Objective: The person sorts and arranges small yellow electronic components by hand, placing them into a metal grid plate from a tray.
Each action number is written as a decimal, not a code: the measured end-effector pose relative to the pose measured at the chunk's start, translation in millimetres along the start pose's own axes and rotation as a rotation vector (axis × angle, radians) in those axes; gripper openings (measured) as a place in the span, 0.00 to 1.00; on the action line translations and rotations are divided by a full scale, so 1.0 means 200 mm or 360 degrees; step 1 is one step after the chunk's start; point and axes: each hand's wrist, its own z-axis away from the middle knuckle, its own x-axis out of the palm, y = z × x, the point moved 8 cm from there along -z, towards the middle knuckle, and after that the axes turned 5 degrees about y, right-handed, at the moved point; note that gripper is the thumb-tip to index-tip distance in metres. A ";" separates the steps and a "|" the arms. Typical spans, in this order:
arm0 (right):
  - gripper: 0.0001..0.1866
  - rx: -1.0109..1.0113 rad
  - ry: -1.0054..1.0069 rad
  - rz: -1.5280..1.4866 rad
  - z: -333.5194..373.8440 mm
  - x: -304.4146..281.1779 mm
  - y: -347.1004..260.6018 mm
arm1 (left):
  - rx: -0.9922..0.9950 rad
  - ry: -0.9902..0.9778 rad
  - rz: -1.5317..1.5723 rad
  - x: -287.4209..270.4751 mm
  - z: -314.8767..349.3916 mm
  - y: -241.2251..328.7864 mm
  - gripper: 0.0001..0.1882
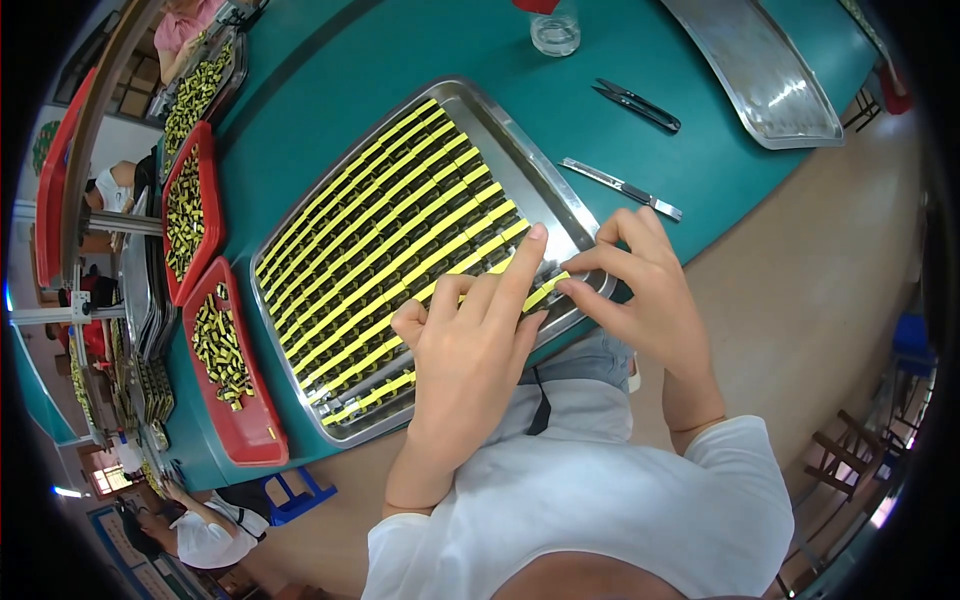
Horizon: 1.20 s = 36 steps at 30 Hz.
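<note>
A metal tray (490, 118) holds slanting rows of small black parts with yellow tops (385, 215). My left hand (465, 345) is over the tray's near part, with its index finger stretched out along the rows and its thumb apart. The other fingers of that hand are partly bent, and I see nothing held in them. At the tray's right corner, my right hand (645, 290) pinches with thumb and index finger at the end of a short yellow-topped row (545, 290). The pinched part is mostly hidden by the fingertips.
Red bins (262, 425) of loose black-and-yellow parts stand at the left. A utility knife (620, 188), black thread snips (638, 105), a clear glass (555, 35) and another metal tray (765, 75) lie beyond on the green table (430, 45). Other people (205, 530) sit at the left.
</note>
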 end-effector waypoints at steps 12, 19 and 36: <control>0.19 0.0040 0.0023 0.0171 -0.04 -0.12 0.02 | 0.0049 -0.0064 0.0035 -0.03 0.03 -0.05 0.43; 0.44 0.0595 0.1464 0.1729 0.06 -1.02 0.82 | -0.0128 0.0257 0.0336 -0.38 0.23 -0.33 0.31; 0.37 0.0920 0.2143 -0.0334 0.39 -1.34 1.25 | -0.0697 0.1051 0.0438 -0.66 0.76 -0.90 0.14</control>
